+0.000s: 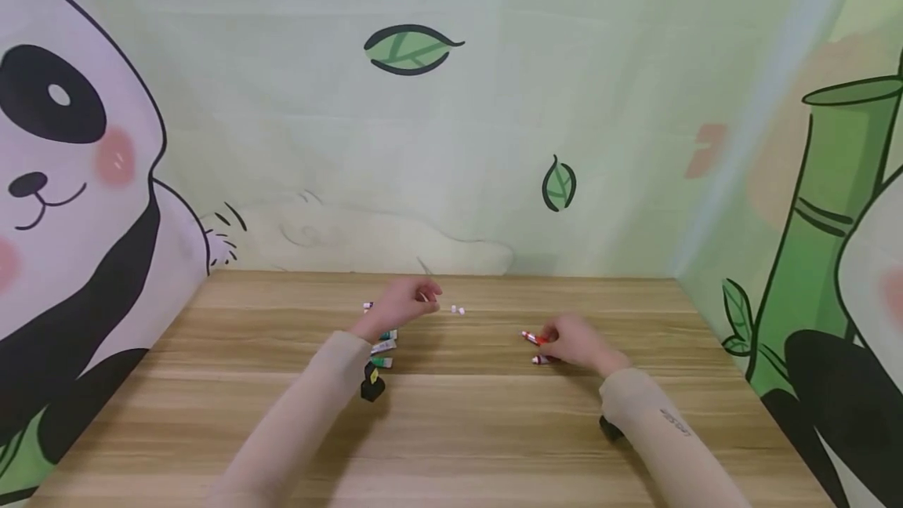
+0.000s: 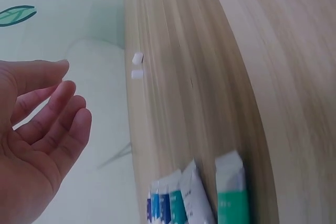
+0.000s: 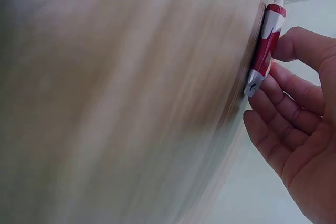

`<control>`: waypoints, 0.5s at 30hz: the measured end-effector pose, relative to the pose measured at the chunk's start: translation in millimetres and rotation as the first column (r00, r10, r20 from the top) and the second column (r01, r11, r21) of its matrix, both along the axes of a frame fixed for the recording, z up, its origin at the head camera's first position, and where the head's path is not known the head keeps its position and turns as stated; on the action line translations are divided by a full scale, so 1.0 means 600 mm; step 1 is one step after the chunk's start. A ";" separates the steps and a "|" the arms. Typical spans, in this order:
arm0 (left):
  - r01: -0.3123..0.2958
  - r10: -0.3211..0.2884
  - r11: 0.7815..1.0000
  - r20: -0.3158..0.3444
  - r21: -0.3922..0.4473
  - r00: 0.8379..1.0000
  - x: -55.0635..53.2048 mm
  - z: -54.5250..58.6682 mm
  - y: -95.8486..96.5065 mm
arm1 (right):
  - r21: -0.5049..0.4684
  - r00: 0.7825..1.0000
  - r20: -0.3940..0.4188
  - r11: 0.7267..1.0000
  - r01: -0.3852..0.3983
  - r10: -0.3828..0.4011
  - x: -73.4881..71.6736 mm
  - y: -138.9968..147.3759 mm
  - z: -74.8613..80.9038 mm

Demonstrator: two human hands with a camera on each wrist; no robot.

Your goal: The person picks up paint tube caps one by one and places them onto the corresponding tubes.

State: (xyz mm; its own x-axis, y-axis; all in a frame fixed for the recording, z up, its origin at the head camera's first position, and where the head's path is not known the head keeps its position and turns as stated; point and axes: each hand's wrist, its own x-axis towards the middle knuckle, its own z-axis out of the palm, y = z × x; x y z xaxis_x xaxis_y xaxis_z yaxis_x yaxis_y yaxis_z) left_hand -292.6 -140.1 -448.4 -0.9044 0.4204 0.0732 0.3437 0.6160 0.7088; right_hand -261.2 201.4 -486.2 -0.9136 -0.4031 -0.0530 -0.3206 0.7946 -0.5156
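My left hand [image 1: 404, 306] hovers over the back of the table, fingers loosely bent and thumb near the fingertips, with nothing seen between them. Below it lies a row of paint tubes, including a green one [image 2: 232, 203], a whitish one [image 2: 197, 195] and a teal one [image 2: 177, 203]. My right hand [image 1: 574, 342] pinches the end of an orange-red paint tube [image 1: 532, 338] low over the table. In front of it lies a dark red paint tube [image 3: 269, 40], which hides most of the pinched tube in the right wrist view.
Two small white pieces [image 1: 457, 310] lie near the table's back edge, between the hands. The wooden table [image 1: 458, 429] meets a printed wall cloth [image 1: 494, 100] at the back. Black wrist devices [image 1: 372, 382] hang under both sleeves.
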 end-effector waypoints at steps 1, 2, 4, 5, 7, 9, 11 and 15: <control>-0.007 0.007 1.000 0.002 -0.002 1.000 -0.001 -0.002 0.004 | -0.004 1.000 0.000 1.000 0.002 -0.002 0.001 0.002 0.000; -0.011 0.011 1.000 0.001 -0.001 1.000 -0.003 -0.004 0.008 | -0.007 1.000 0.009 1.000 0.012 -0.012 0.002 0.004 0.000; -0.016 0.016 1.000 0.012 0.009 1.000 -0.005 -0.009 0.015 | -0.015 1.000 0.009 1.000 0.021 -0.021 0.003 0.009 0.001; -0.020 0.019 1.000 0.016 0.013 1.000 -0.006 -0.010 0.018 | -0.020 1.000 0.006 0.999 0.025 -0.025 0.003 0.012 0.001; -0.023 0.022 0.999 0.026 0.024 0.999 -0.009 -0.013 0.025 | -0.030 1.000 0.003 0.999 0.026 -0.026 0.003 0.018 0.004; -0.031 0.030 0.999 0.033 0.028 0.999 -0.012 -0.017 0.031 | -0.034 0.999 -0.002 0.999 0.036 -0.036 0.003 0.024 0.007; -0.033 0.032 0.999 0.026 0.024 0.999 -0.016 -0.023 0.034 | -0.035 0.999 -0.013 0.999 0.037 -0.037 0.005 0.028 0.011; -0.047 0.046 0.999 0.026 0.021 0.999 -0.026 -0.038 0.037 | -0.033 0.999 -0.020 0.998 0.048 -0.049 0.013 0.033 0.022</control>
